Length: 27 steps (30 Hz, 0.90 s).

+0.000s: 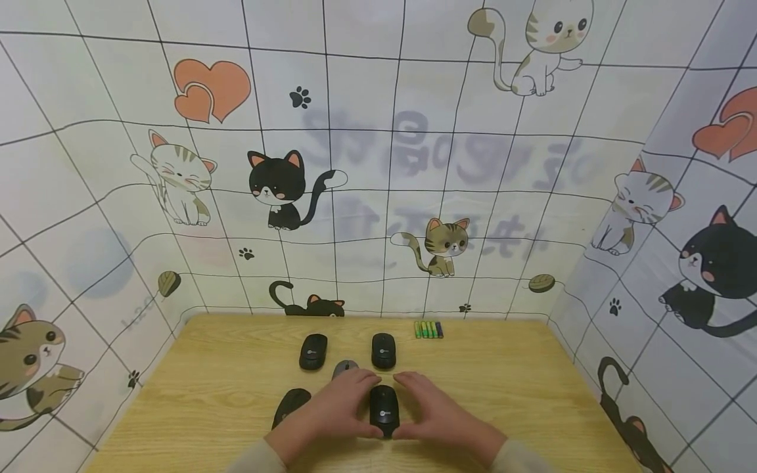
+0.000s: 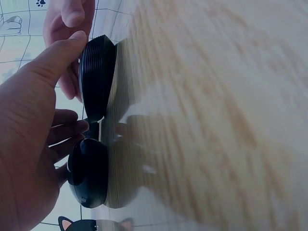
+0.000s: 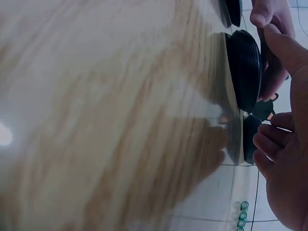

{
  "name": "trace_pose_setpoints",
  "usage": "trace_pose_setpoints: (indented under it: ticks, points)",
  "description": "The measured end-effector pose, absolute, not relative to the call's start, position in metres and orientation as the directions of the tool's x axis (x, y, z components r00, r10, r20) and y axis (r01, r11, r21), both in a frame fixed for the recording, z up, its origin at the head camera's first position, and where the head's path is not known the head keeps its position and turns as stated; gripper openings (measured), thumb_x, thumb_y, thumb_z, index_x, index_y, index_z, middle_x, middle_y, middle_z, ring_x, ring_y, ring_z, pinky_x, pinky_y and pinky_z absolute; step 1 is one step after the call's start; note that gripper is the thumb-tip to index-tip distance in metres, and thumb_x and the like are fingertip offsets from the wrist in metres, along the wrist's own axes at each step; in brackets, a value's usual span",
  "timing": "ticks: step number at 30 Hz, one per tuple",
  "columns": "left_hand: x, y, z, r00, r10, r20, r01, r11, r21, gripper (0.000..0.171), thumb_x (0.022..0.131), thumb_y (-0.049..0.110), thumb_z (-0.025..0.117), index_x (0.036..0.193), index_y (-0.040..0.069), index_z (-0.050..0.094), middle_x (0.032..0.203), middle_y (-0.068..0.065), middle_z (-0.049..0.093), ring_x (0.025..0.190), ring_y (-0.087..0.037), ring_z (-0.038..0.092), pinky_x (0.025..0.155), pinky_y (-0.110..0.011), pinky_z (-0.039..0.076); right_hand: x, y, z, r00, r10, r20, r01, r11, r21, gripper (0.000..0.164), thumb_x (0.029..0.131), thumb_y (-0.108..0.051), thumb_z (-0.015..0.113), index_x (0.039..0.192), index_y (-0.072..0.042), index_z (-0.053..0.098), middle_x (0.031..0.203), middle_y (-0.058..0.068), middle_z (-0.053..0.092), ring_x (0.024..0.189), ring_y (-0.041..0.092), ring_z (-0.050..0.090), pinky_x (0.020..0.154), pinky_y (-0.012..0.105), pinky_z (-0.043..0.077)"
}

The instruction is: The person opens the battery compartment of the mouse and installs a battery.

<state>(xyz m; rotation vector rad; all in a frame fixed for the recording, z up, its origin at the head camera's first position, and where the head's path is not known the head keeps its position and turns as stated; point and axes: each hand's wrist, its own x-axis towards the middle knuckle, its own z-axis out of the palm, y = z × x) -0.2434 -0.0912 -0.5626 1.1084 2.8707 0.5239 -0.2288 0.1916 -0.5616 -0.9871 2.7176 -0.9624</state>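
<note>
2 pale beige sleeves (image 1: 258,460), bare left grip (image 1: 344,405), bare right grip (image 1: 436,412)

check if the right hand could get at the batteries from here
Probably yes: the right hand curves beside a black mouse, and ahead of it only bare tabletop seems to lie between its fingers and the batteries near the back edge.

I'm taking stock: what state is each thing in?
Left hand: fingers loosely curved
Right hand: fingers loosely curved
Centre mouse: face up, between both hands
Back-right mouse: face up
Back-left mouse: face up
Grey mouse: partly hidden
Front-left mouse: partly hidden
Batteries: lying side by side
</note>
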Motion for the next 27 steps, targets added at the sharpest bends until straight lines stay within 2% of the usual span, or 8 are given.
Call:
trace_pose_setpoints:
  ticks: [9, 13, 18, 27]
  points:
    - [-0.246, -0.083, -0.567, -0.752, 0.657, 0.060, 0.648, 0.719, 0.251, 0.099, 0.082, 0.079, 0.083, 0.152, 0.013, 0.062, 0.151, 0.002, 0.062, 0.146, -0.019, 0.054, 0.131, -0.045, 0.035, -0.233, 0.184, -0.567, -0.769, -0.631, 0.102, -0.568, 0.601, -0.563, 0.108, 0.083, -0.064, 0.092, 0.161, -0.001, 0.051, 0.162, 0.012, 0.053, 0.150, 0.033, 0.051, 0.126, 0.053, 0.041]
    - [-0.246, -0.082, -0.569, -0.752, 0.657, 0.053, 0.647, 0.721, 0.250, 0.095, 0.082, 0.079, 0.084, 0.149, 0.016, 0.063, 0.146, 0.004, 0.064, 0.144, -0.017, 0.055, 0.132, -0.045, 0.032, -0.233, 0.181, -0.569, -0.763, -0.640, 0.088, -0.564, 0.594, -0.574, 0.104, 0.083, -0.064, 0.092, 0.160, -0.006, 0.053, 0.161, 0.009, 0.054, 0.149, 0.031, 0.051, 0.126, 0.051, 0.042]
    - [-0.244, -0.080, -0.564, -0.754, 0.655, 0.053, 0.644, 0.721, 0.256, 0.090, 0.081, 0.076, 0.086, 0.147, 0.018, 0.065, 0.142, 0.006, 0.065, 0.144, -0.017, 0.056, 0.132, -0.044, 0.033, -0.235, 0.179, -0.570, -0.758, -0.648, 0.073, -0.558, 0.586, -0.588, 0.092, 0.085, -0.060, 0.092, 0.156, -0.014, 0.058, 0.157, 0.002, 0.057, 0.146, 0.025, 0.053, 0.124, 0.047, 0.045]
    - [-0.243, -0.077, -0.562, -0.747, 0.663, 0.054, 0.653, 0.715, 0.251, 0.087, 0.084, 0.075, 0.084, 0.147, 0.018, 0.066, 0.141, 0.007, 0.065, 0.140, -0.018, 0.055, 0.123, -0.040, 0.045, -0.235, 0.178, -0.570, -0.743, -0.658, 0.121, -0.599, 0.573, -0.559, 0.085, 0.088, -0.057, 0.091, 0.153, -0.011, 0.061, 0.151, 0.000, 0.059, 0.140, 0.021, 0.056, 0.121, 0.045, 0.048]
